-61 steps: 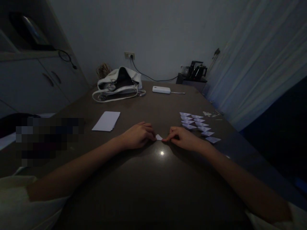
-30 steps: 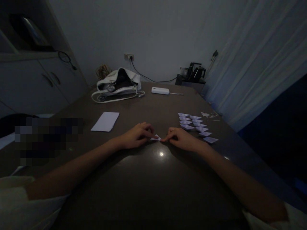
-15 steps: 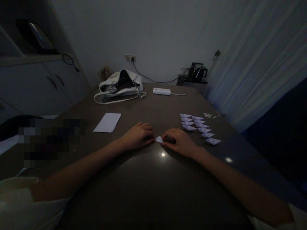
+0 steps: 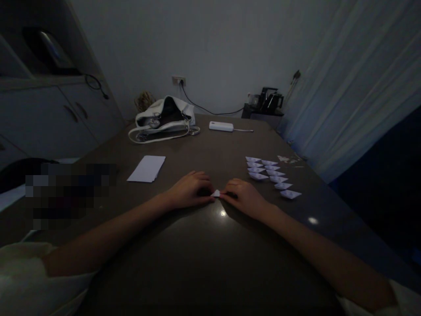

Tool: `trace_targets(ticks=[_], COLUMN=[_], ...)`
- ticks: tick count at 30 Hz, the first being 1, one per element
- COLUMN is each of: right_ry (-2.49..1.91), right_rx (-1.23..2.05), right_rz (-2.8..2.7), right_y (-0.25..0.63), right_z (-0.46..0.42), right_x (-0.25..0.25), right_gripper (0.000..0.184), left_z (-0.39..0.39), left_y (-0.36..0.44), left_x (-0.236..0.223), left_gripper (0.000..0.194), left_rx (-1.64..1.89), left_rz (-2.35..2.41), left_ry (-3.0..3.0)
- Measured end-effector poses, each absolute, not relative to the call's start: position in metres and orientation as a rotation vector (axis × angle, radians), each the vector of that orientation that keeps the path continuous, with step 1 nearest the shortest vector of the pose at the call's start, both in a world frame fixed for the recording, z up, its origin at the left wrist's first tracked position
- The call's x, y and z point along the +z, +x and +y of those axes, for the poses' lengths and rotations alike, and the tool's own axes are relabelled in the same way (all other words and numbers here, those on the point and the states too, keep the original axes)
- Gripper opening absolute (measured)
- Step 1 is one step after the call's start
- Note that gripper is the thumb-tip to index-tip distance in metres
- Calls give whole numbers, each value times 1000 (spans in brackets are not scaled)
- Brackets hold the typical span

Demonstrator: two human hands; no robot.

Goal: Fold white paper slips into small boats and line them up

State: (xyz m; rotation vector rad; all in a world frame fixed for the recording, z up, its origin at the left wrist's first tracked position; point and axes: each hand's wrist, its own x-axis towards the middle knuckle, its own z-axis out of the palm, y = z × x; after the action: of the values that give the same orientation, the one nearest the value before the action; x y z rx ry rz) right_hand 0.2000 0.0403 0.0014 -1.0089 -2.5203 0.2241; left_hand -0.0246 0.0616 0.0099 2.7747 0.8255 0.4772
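A small folded piece of white paper (image 4: 216, 193) sits between my two hands over the middle of the table. My left hand (image 4: 191, 190) pinches its left end between thumb and fingers. On the other side, my right hand (image 4: 245, 197) is closed on the paper's right end. The fingertips cover both ends, so only the peaked middle shows. To the right of my right hand stand several small folded paper boats (image 4: 275, 173) in two slanting rows. A stack of white paper sheets (image 4: 147, 168) lies beyond my left forearm.
A white handbag (image 4: 164, 118) rests at the far left of the brown table (image 4: 210, 263). Right of it lies a white power bank (image 4: 221, 126) with a short cable. Paper scraps (image 4: 287, 159) lie near the right edge. A black kettle (image 4: 271, 102) stands behind the table.
My fingers have shifted from pressing the folded paper against the table to pinching it at both ends. The paper now shows a small raised peak. The boats and sheet stack stay put.
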Motion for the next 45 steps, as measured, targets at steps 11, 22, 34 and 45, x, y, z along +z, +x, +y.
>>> trace_targets(ticks=[11, 22, 34, 45], right_ry=[-1061, -1120, -1146, -1151], right_rx=[400, 831, 945, 899], right_rz=[-2403, -1956, -1874, -1901], right_y=[200, 193, 186, 183], right_z=[42, 40, 37, 37], right_x=[2, -7, -10, -11], right_gripper=[10, 9, 16, 14], left_z=[56, 53, 59, 57], left_y=[-17, -8, -7, -5], left_x=[3, -7, -13, -14], left_gripper=[19, 20, 18, 16], left_rx=[682, 864, 818, 828], left_rz=[888, 817, 783, 813], left_ry=[2454, 1946, 1755, 1926])
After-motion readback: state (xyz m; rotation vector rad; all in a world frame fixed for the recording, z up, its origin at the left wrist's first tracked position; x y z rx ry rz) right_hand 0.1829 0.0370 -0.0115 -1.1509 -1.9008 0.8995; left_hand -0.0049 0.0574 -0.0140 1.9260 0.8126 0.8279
